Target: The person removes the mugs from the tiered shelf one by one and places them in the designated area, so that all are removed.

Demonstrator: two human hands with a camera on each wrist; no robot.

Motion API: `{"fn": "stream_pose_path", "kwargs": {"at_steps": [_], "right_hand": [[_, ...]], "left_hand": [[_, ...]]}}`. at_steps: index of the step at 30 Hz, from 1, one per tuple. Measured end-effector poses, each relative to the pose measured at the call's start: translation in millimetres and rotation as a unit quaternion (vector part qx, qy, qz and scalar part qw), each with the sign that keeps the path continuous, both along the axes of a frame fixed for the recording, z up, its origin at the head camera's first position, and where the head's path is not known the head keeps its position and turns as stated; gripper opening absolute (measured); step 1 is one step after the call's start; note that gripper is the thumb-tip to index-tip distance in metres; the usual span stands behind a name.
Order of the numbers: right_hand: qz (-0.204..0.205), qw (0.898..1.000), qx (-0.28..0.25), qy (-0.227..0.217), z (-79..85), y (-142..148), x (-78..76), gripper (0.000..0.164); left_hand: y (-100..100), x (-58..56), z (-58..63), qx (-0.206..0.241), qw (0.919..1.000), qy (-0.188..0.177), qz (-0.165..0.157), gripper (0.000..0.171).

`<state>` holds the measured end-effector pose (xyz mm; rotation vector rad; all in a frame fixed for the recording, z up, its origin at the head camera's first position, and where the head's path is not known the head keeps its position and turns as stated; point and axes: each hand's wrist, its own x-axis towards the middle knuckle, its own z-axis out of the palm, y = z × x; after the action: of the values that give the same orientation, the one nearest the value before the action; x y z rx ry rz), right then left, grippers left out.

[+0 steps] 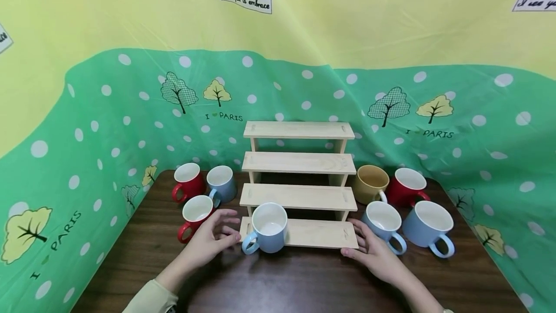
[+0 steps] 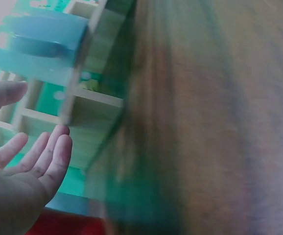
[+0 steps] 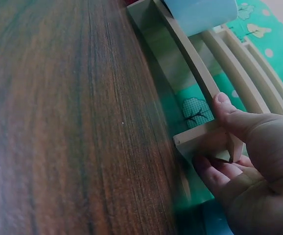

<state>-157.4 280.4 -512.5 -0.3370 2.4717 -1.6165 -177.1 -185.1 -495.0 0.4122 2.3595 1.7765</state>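
A pale wooden four-tier display stand (image 1: pixel 298 196) rises in steps on the table. One light-blue mug (image 1: pixel 269 230) is upright on the left part of its lowest step, handle toward the front left. My right hand (image 1: pixel 377 254) grips the right end of that step; in the right wrist view the thumb (image 3: pixel 224 105) lies on the step's front edge and the other fingers are round the end. At the opposite end, my left hand (image 1: pixel 211 235) has its fingers loosely extended, with the fingertips (image 2: pixel 60 142) close to the step's end and nothing held.
Left of the stand are two red mugs (image 1: pixel 189 182) and a blue mug (image 1: pixel 222 184). To the right stand a tan mug (image 1: pixel 369 185), a red mug (image 1: pixel 406 187) and two blue mugs (image 1: pixel 427 223). A patterned cloth (image 1: pixel 299 95) hangs behind the dark wooden table (image 1: pixel 278 284).
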Motion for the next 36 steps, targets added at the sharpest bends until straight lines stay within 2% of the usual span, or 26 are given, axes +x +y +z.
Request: {"fn": "stream_pose_path", "kwargs": {"at_steps": [6, 13, 18, 25, 32, 36], "right_hand": [[0.009, 1.0, -0.014, -0.004, -2.7, 1.5, -0.6, 0.085], [0.013, 1.0, -0.023, -0.014, -2.4, 1.9, -0.5, 0.084], [0.013, 1.0, -0.021, -0.015, -1.2, 2.0, -1.8, 0.086], [0.018, 1.0, -0.019, -0.013, -0.8, 2.5, -1.5, 0.086], [0.017, 1.0, -0.02, -0.01, -1.7, 3.1, -1.0, 0.086], [0.016, 1.0, -0.022, -0.011, -1.3, 3.0, -1.8, 0.086]], "left_hand": [[4.6, 2.1, 24.9, 0.005, 0.9988, 0.039, 0.029, 0.061], [12.4, 2.4, 47.6, -0.007, 0.9923, 0.121, 0.023, 0.064], [25.1, 5.2, 58.9, -0.03, 0.9881, 0.149, 0.018, 0.075], [44.8, 8.3, 58.6, -0.082, 0.9806, 0.178, 0.0, 0.092], [59.6, 7.3, 54.2, -0.111, 0.9756, 0.189, -0.018, 0.096], [65.2, 6.6, 52.4, -0.135, 0.9734, 0.184, -0.014, 0.097]]}}
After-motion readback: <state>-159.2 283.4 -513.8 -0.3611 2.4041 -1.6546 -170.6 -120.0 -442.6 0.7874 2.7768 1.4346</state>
